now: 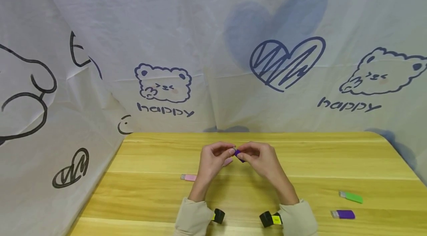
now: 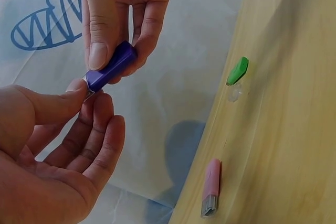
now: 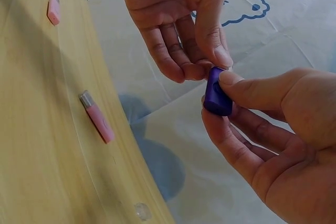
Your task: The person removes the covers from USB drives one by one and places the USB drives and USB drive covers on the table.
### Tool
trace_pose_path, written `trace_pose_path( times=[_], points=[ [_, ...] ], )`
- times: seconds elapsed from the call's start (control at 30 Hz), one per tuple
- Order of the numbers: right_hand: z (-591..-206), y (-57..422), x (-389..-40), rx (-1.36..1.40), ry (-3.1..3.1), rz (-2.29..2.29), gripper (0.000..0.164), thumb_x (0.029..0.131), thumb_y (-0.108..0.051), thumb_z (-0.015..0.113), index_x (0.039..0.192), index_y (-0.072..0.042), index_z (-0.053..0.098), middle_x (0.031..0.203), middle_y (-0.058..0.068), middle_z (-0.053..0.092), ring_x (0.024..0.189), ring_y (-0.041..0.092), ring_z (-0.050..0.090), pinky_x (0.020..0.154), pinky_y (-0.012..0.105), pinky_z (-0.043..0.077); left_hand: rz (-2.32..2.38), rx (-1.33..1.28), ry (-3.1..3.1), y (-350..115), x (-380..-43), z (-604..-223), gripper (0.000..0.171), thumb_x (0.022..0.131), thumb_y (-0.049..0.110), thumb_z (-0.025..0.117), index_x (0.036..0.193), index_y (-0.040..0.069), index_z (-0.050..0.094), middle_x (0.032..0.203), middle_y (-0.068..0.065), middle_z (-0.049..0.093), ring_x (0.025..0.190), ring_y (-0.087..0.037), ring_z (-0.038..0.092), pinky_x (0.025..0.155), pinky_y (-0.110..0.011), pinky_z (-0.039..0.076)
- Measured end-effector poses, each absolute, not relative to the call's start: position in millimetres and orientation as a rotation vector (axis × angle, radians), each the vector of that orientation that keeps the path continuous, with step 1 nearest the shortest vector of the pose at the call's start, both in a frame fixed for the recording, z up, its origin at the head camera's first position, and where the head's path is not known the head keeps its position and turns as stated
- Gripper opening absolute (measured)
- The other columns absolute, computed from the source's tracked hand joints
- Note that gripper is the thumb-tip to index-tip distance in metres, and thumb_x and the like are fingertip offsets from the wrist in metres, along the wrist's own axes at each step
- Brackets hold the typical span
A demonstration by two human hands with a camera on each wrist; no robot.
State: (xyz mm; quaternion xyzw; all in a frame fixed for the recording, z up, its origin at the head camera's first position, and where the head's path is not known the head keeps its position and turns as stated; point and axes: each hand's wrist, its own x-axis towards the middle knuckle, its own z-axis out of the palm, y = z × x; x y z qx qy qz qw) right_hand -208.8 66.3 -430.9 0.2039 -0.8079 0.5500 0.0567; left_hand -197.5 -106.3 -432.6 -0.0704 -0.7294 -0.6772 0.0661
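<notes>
- Because it fills most of the head view, we log the printed cloth (image 1: 207, 36) first: pale, hearts and bears. It hangs behind the table's back edge, so a part flicked too hard could end up back there.
- Wood table (image 1: 150, 199): both hands work above its back half. Looks smooth; we'd guess dropped parts skid.
- Left hand (image 1: 213, 159): thumb and fingertips pinch the pale end of the held stick, outer fingers loosely bent. Tiny contact, so we rate a slip likeliest here.
- Right hand (image 1: 261, 159): thumb against fingers, pinching the purple body. If one grip gives under a pull, we'd expect the stick to jump loose.
- Black wrist units (image 1: 218, 216), yellow labels: low wrists could knock things with them.
- Held purple stick (image 1: 240, 155): between the two hands, off the table, slanted. Fingertips cover the joint; we can't tell whether the end is fixed or separate. Crooked force could bend or jam it.
- Loose ones: pink stick (image 1: 189, 178) partly behind the left wrist, second pink stick (image 1: 228, 162) partly behind the left hand; green stick (image 1: 353, 197) and second purple stick (image 1: 345, 214) well apart, right. A careless wrist could sweep the pinks.
- Clear bit (image 3: 142, 212): on the table near its edge, hard to spot; we could easily lose it to a stray brush.
</notes>
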Motion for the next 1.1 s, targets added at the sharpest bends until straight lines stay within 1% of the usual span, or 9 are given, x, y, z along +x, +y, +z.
trace_pose_path(
  times=[0.13,0.33,0.43,0.6,0.73,0.83,0.93,1.07,1.1],
  points=[
    [-431,67,-208,0.624,-2.446,1.682,0.011,0.085,-0.006,0.075,0.094,-0.001,0.076,0.090,0.012,0.074,0.076,0.019,0.072,0.065,0.034,0.061,-2.012,-0.190,-2.210,-104,-188,-417,0.015,0.087,-0.005,0.069,0.099,-0.015,0.071,0.095,-0.029,0.071,0.088,-0.040,0.068,0.063,-0.019,0.059],
    [-431,66,-208,0.619,-2.440,1.659,0.011,0.085,-0.005,0.074,0.095,0.000,0.076,0.090,0.013,0.074,0.076,0.022,0.072,0.065,0.037,0.061,-1.982,-0.159,-2.215,-107,-202,-437,0.013,0.085,0.003,0.073,0.094,-0.006,0.076,0.092,-0.020,0.074,0.081,-0.026,0.071,0.064,-0.024,0.061],
    [-433,69,-210,0.621,-2.464,1.626,0.009,0.085,-0.007,0.075,0.093,-0.002,0.076,0.089,0.010,0.075,0.075,0.018,0.071,0.063,0.033,0.061,-1.992,-0.140,-2.190,-111,-205,-439,0.015,0.086,0.005,0.074,0.096,-0.005,0.076,0.093,-0.018,0.075,0.080,-0.023,0.072,0.068,-0.026,0.061],
    [-435,77,-212,0.612,-2.500,1.584,0.008,0.083,-0.006,0.077,0.091,-0.004,0.077,0.087,0.008,0.075,0.074,0.017,0.071,0.059,0.026,0.059,-2.012,-0.021,-2.048,-127,-206,-436,0.012,0.084,-0.001,0.074,0.094,-0.007,0.076,0.091,-0.020,0.075,0.075,-0.022,0.072,0.070,-0.024,0.060],
    [-436,81,-212,0.611,-2.509,1.598,0.010,0.083,-0.005,0.077,0.093,-0.003,0.076,0.087,0.008,0.075,0.074,0.018,0.070,0.059,0.024,0.058,-2.029,-0.033,-2.062,-134,-207,-436,0.012,0.085,-0.002,0.073,0.095,-0.007,0.075,0.092,-0.020,0.074,0.076,-0.021,0.072,0.071,-0.024,0.060],
    [-436,82,-214,0.615,-2.517,1.595,0.016,0.083,-0.003,0.076,0.099,-0.001,0.075,0.090,0.011,0.074,0.076,0.020,0.071,0.062,0.028,0.060,-2.037,-0.083,-2.117,-132,-208,-437,0.013,0.087,0.000,0.072,0.098,-0.007,0.074,0.095,-0.020,0.074,0.079,-0.022,0.071,0.073,-0.025,0.060],
    [-436,87,-216,0.587,-2.523,1.598,0.019,0.085,-0.003,0.074,0.105,-0.001,0.075,0.096,0.013,0.073,0.082,0.024,0.071,0.066,0.035,0.061,-2.030,-0.092,-2.155,-129,-208,-438,0.011,0.087,0.000,0.071,0.097,-0.006,0.073,0.094,-0.018,0.073,0.080,-0.023,0.070,0.073,-0.026,0.060],
    [-437,101,-219,0.476,-2.528,1.619,0.018,0.089,-0.004,0.071,0.106,-0.001,0.074,0.102,0.016,0.072,0.088,0.028,0.071,0.068,0.041,0.061,-2.016,-0.115,-2.181,-129,-208,-439,0.010,0.088,-0.002,0.070,0.097,-0.006,0.072,0.094,-0.019,0.073,0.081,-0.025,0.070,0.073,-0.029,0.061],
    [-437,104,-220,0.445,-2.530,1.609,0.018,0.089,-0.005,0.071,0.106,-0.001,0.074,0.103,0.017,0.072,0.089,0.028,0.071,0.067,0.040,0.061,-2.014,-0.119,-2.184,-129,-207,-440,0.010,0.088,-0.002,0.070,0.097,-0.006,0.072,0.094,-0.020,0.073,0.082,-0.026,0.070,0.074,-0.029,0.061]
  ],
)
